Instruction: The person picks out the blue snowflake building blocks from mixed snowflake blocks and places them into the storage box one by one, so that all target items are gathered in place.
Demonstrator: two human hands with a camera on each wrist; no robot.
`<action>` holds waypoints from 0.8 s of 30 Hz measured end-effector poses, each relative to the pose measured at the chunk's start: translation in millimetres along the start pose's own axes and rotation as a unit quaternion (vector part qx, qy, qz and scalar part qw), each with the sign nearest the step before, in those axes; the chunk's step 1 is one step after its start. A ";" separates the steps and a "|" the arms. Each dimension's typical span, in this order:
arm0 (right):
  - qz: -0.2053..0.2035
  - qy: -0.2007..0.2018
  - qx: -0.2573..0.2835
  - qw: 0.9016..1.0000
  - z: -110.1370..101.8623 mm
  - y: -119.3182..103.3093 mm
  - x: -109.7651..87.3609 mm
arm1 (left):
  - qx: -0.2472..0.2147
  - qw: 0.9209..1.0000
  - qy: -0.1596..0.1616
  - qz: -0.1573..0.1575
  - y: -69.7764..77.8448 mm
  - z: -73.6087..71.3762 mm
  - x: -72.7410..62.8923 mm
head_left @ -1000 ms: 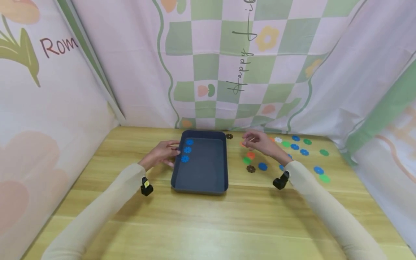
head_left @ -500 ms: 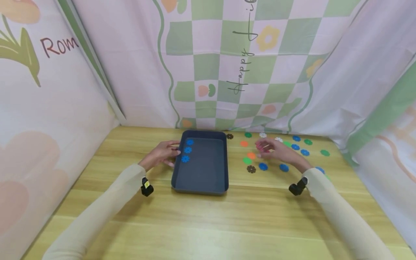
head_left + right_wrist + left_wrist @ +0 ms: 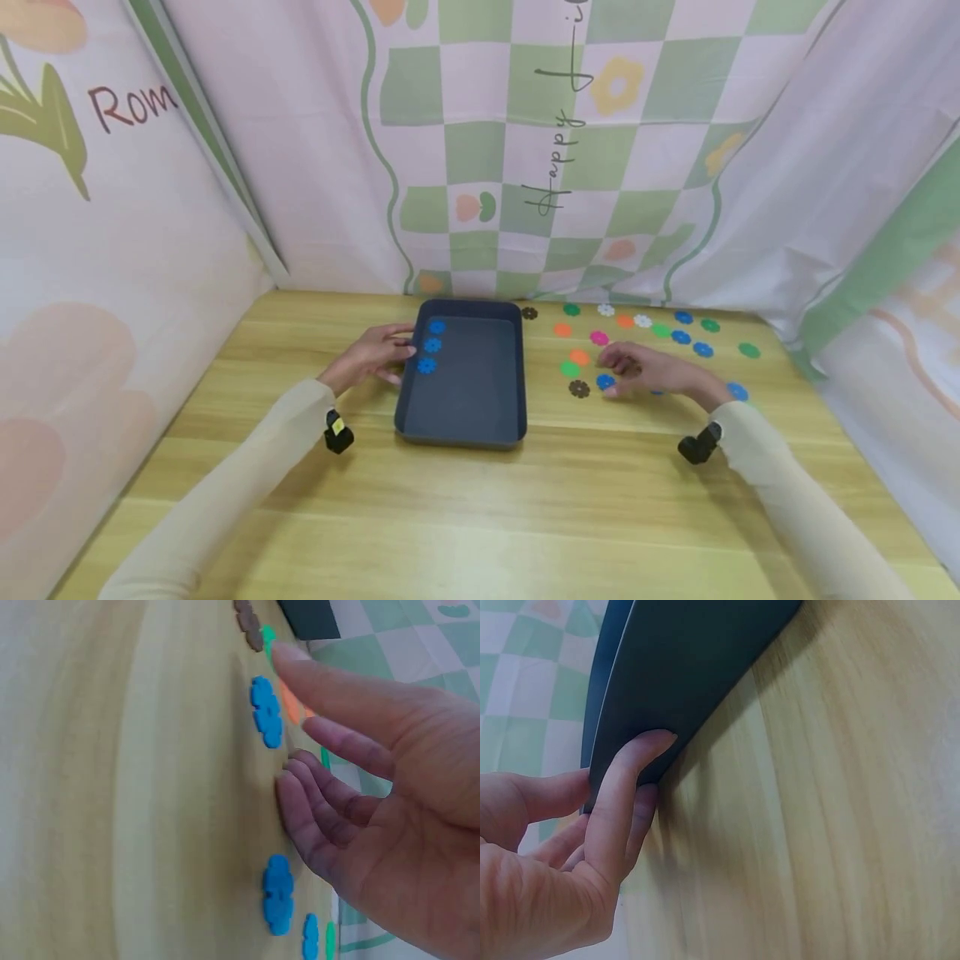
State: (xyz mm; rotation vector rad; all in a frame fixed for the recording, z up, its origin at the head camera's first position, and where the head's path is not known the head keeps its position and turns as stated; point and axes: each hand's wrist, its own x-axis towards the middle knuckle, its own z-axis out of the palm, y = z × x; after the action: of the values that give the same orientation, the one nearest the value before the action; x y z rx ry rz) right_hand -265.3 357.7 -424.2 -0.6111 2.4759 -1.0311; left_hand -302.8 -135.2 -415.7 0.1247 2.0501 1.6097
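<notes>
A dark grey rectangular tray [image 3: 465, 400] lies on the table with three blue flower-shaped discs [image 3: 432, 345] along its left inner side. My left hand [image 3: 369, 357] rests against the tray's left side; in the left wrist view, fingertips [image 3: 658, 739] touch its outer wall and rim. To the right, my right hand [image 3: 651, 371] hovers low with loosely bent, parted fingers and nothing between them. Just beyond its fingertips lies a blue flower-shaped disc [image 3: 266, 712], and another blue disc [image 3: 277, 895] sits below the hand in the right wrist view. A pink disc [image 3: 599, 337] lies behind that hand.
Several flower-shaped discs are scattered right of the tray, including a brown disc [image 3: 579, 389], an orange disc [image 3: 562, 330], a light green disc [image 3: 570, 369] and a white disc [image 3: 642, 321]. A patterned curtain [image 3: 540, 167] hangs behind the wooden table [image 3: 450, 517].
My right hand has moved right and toward the front edge, uncovering discs behind it, including the pink one. My left hand and the tray have stayed put.
</notes>
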 end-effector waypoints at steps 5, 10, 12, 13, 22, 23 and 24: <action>-0.021 0.014 -0.022 0.999 9.4 6.0 0.5 | -0.002 1.000 0.008 -0.008 0.5 0.6 -0.3; -0.030 0.036 -0.018 0.999 13.0 9.3 -0.6 | 0.000 1.000 0.006 -0.008 -0.1 1.4 -0.4; -0.033 0.037 -0.016 0.999 13.3 10.5 -0.5 | -0.005 1.000 0.006 -0.008 -2.0 1.0 -0.6; -0.034 0.035 -0.012 0.999 13.3 11.2 -0.4 | -0.006 1.000 0.006 -0.008 -3.1 0.8 -1.3; -0.037 0.041 0.006 0.998 11.7 17.9 0.2 | -0.004 1.000 0.003 -0.005 -5.0 0.4 -2.3; -0.036 0.041 0.006 0.998 11.3 16.4 0.1 | -0.004 1.000 0.003 -0.004 -4.6 0.2 -1.8; -0.035 0.042 0.005 0.998 10.7 15.0 0.1 | -0.003 1.000 0.003 -0.004 -4.3 0.1 -1.5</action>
State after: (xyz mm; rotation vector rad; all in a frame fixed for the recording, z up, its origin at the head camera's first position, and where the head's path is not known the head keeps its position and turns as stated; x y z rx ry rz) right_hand -263.6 361.1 -442.2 -0.6689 2.5364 -1.1165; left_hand -300.5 -137.0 -419.2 0.1099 2.0491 1.6135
